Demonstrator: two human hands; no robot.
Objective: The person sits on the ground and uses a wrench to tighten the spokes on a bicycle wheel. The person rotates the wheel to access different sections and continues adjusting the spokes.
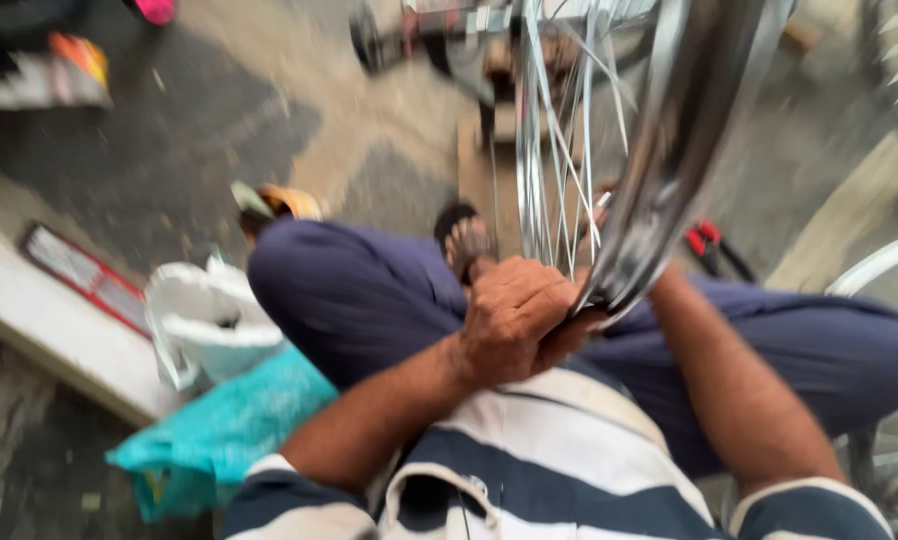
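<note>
Chrome rim (pixel 669 160) of spoked wheel standing upright over lap, blurred. Left hand (pixel 514 320) gripping rim's bottom edge, fingers curled tight on it. Right hand hiding behind rim, forearm reaching up to it; finger state impossible to tell. White bag (pixel 209 320) and teal bag (pixel 219 430) lying left of rim, on the ground. Red tool (pixel 707 243) lying just right of rim.

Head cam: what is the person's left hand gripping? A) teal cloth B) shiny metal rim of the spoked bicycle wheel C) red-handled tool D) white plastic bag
B: the left hand is closed on the lower edge of the shiny metal rim of the spoked bicycle wheel, above the lap; the right hand is hidden behind the rim.
</note>
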